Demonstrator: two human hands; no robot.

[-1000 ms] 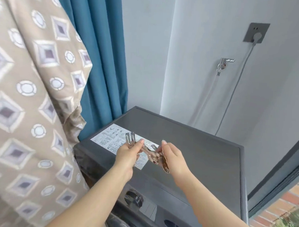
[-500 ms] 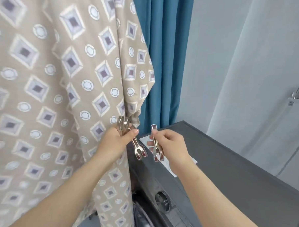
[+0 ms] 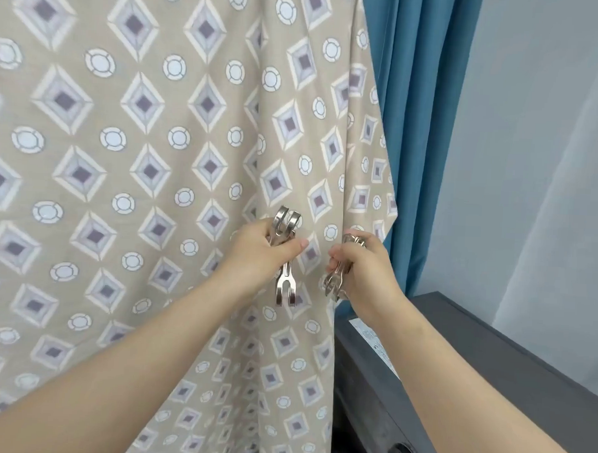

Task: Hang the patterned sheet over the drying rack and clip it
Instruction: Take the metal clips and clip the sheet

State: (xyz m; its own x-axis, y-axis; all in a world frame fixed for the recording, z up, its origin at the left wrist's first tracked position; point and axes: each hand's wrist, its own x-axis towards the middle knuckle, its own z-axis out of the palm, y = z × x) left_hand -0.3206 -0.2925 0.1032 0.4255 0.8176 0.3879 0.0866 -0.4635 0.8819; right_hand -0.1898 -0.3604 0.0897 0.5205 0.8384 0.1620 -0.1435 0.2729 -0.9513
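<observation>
Your left hand (image 3: 255, 258) is curled tight round shiny metal clips (image 3: 284, 287). Their looped ends stick out above your fist and their forked ends hang below. Your right hand (image 3: 367, 274) grips a second bunch of clips (image 3: 332, 286), mostly hidden by your fingers, so they are hard to count. Both hands are just in front of the patterned sheet (image 3: 141, 116), which hangs beside the blue curtain (image 3: 418, 128). Its top is cut off. Your right arm hides part of the grey washing machine (image 3: 473, 364).

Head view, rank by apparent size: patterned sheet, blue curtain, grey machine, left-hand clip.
1. patterned sheet
2. blue curtain and grey machine: look alike, so not ranked
3. left-hand clip
</observation>
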